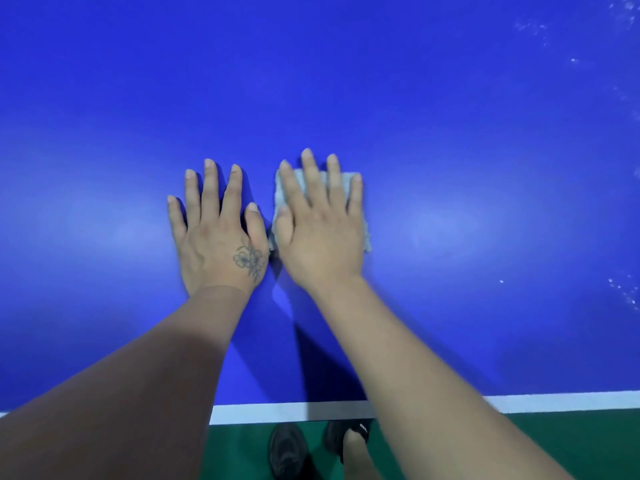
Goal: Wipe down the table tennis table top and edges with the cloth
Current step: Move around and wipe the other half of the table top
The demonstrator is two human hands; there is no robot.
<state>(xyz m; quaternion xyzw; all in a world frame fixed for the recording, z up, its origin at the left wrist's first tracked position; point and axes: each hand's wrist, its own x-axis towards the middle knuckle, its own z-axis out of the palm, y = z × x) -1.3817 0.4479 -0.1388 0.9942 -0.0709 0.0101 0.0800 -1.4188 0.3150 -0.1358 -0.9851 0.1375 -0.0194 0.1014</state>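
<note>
The blue table tennis table top (450,140) fills most of the head view, with a white line (291,412) along its near edge. My right hand (318,230) lies flat with straight fingers, pressing a folded grey cloth (355,188) onto the surface; the cloth shows around my fingers and at both sides of the palm. My left hand (218,237) rests flat on the bare blue surface just to the left of the cloth, fingers spread.
White specks of dust (623,292) lie on the table's right side, with more specks at the top right (533,27). Below the near edge is a green floor (571,445) with my dark shoes (287,452).
</note>
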